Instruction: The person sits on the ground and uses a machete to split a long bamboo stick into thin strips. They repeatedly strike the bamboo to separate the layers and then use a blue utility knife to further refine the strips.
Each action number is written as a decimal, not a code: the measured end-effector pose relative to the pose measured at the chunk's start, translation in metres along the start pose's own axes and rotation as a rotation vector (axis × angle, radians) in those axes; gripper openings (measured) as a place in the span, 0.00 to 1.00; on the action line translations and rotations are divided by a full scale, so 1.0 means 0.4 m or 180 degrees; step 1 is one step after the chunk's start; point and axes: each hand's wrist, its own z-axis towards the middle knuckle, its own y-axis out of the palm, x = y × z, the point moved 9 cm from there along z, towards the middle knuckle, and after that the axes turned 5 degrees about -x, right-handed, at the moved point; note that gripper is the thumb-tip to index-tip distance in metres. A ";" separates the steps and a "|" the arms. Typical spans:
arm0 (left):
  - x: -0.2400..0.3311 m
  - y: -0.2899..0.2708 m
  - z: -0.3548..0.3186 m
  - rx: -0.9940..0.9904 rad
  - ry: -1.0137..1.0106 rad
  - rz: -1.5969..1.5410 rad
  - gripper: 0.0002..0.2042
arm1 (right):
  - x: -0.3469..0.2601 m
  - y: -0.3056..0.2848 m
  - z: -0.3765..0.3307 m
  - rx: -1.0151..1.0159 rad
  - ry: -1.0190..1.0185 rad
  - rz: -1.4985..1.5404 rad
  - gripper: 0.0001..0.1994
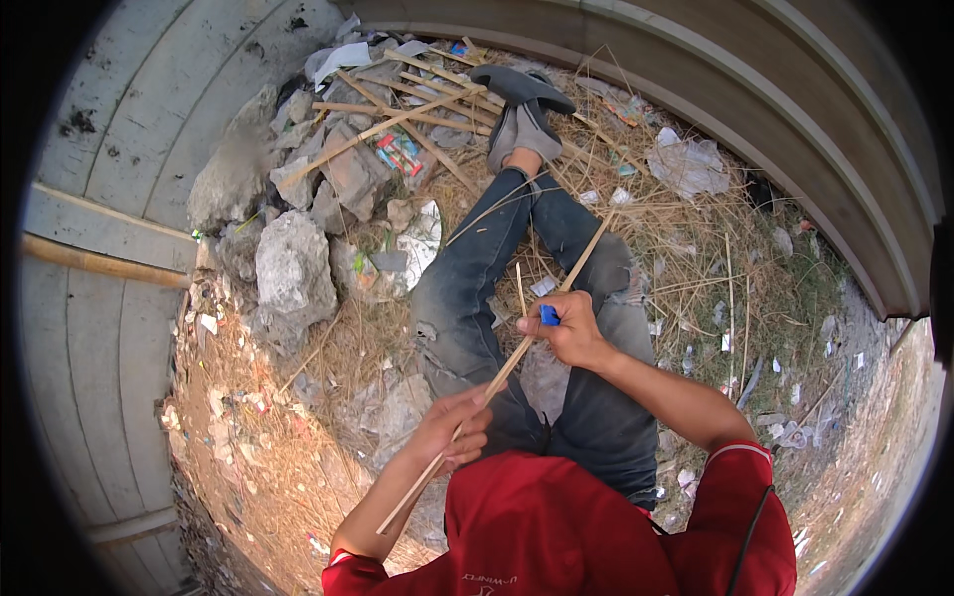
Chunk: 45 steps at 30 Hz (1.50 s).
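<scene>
A long thin stick (517, 353) runs slantwise through the middle of the frame, from the lower left near the red shirt (556, 536) up toward the right over the jeans (477, 298). The left hand (452, 427), lower centre, is closed around the stick's lower part. The right hand (566, 328), just above and to the right, is closed on a small blue-handled cutter (549, 315) set against the stick (its blade is too small to make out).

To shave well here, I judge the left hand should keep the stick steady against the thigh, and the cutter should travel up the frame, away from the body and both legs, in shallow strokes. More sticks (417, 99) lie among stones (288, 268) at upper left, beside the grey shoes (522, 109).
</scene>
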 end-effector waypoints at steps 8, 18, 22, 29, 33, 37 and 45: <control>0.229 0.013 -0.057 -0.0478 0.2950 0.1692 0.34 | -0.124 -0.113 0.075 0.1126 -0.0489 -0.0281 0.06; 0.443 0.274 -0.011 0.1136 0.4855 0.3165 0.11 | -0.139 -0.262 0.050 0.2057 -0.0754 -0.0783 0.11; 0.462 0.405 0.046 0.0819 0.4979 0.3461 0.04 | 0.153 -0.439 -0.129 0.2965 0.0603 0.0456 0.17; 0.487 0.564 0.177 0.0288 0.4815 0.3736 0.06 | 0.760 -0.483 -0.706 0.3360 0.2613 -0.1183 0.33; 0.465 0.615 0.256 0.0119 0.4791 0.4125 0.08 | 0.745 -0.488 -1.155 0.4344 0.4836 -0.2580 0.35; 0.446 0.578 0.392 0.0120 0.4429 0.4535 0.09 | 0.826 -0.367 -1.498 0.3607 0.6548 -0.1665 0.37; 0.506 0.590 0.363 0.0511 0.4670 0.4936 0.14 | 0.817 -0.331 -1.473 0.2618 0.6260 -0.1667 0.37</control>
